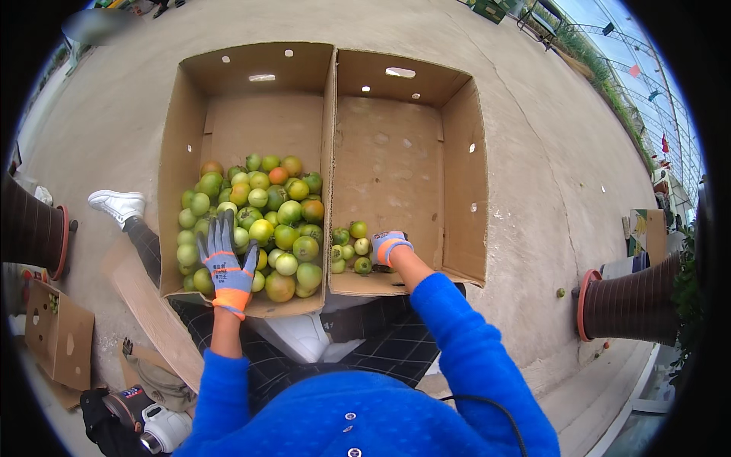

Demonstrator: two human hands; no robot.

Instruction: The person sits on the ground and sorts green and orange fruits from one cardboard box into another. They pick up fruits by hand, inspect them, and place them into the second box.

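Two cardboard boxes stand side by side before me. The left cardboard box [262, 108] holds a large heap of mostly green tomatoes [289, 212], a few of them turning orange. On the heap's near left part lies my left hand [227, 263], in a grey and orange work glove, palm down with the thumb spread. The right cardboard box [394, 148] has a small cluster of green tomatoes [361, 246] in its near left corner. Just right of that cluster is my gloved right hand [390, 247], its fingers curled and turned from view; whether they hold anything is hidden.
Potted plants in brown ribbed pots flank me, one pot [37, 225] at left and another pot [628, 300] at right. A white jug [165, 427] and a bag [160, 380] lie at lower left, near another cardboard box [60, 334]. A loose tomato [560, 293] lies on the floor.
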